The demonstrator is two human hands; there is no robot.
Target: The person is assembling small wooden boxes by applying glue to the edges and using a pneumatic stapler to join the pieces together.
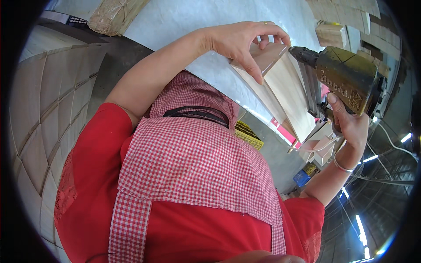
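My right hand (348, 122) is wrapped round the handle of a worn nail gun (346, 72) with a dark yellow-green body. Its nose sits against the corner of a pale wooden box frame (287, 90). Across the end board of that frame my left hand (247, 46) is closed, thumb on the near face and fingers over the top edge. The frame rests tilted near the edge of a whitish worktable (175, 22). Part of my right hand's grip is hidden behind the tool.
Stacked wooden panels (48, 101) stand at the left. A wrapped wood bundle (115, 15) lies on the table's far left, with wooden blocks (331, 35) at far right. Below the table are a yellow crate (249, 136) and blue container (301, 178). A pale hose (397, 142) hangs at right.
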